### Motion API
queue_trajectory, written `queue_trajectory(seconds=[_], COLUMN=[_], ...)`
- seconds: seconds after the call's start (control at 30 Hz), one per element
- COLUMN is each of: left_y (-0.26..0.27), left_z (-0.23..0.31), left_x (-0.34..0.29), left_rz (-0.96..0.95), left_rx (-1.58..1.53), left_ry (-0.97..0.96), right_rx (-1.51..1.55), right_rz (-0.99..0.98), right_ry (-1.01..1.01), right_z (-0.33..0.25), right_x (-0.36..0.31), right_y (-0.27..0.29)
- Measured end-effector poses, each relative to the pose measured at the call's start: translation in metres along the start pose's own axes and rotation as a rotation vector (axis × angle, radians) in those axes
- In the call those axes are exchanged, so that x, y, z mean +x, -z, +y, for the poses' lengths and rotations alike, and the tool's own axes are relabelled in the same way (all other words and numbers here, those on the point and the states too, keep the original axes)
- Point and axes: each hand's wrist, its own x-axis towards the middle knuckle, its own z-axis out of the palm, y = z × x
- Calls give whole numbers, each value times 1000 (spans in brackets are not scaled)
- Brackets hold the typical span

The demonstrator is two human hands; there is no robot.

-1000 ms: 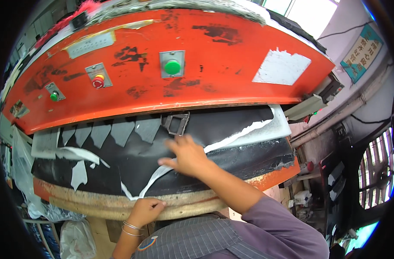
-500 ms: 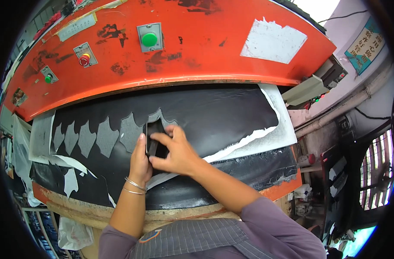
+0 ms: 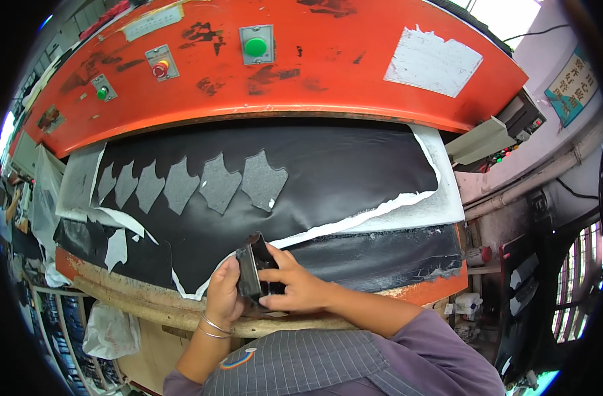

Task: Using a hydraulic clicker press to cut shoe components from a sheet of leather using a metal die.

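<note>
Black sheet [image 3: 354, 165] spreads right of grey shapes [image 3: 220, 187]; both curled hands [image 3: 223, 292] [image 3: 300, 284] grip a dark frame [image 3: 248, 274] by the sheet's white edge [image 3: 361, 214].

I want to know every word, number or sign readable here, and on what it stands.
Teal-and-beige wall sign: characters show, not copied here.
White label on the orange machine: print too small to read.
Grey button plate: any marks too small to read.
Torn white sheet: no legible text.
</note>
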Motion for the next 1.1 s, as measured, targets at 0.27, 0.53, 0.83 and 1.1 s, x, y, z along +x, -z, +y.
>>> queue_trajectory(seconds=[0.27,0.53,0.83,1.1], left_y=[95,3,-13,-9], left_z=[40,37,-12,-2], left_x=[7,87,171,177], left_rz=[582,55,-183,-186], left_rx=[1001,1205,1472,1412], left_ry=[-155,-549,-614,-554], right_rx=[-171,-926,-845,-919], right_rz=[82,284,287,256], right_ry=[-276,-465,-313,-213], right_z=[-5,50,69,72], right_x=[25,64,27,35], right_y=[61,109,119,123])
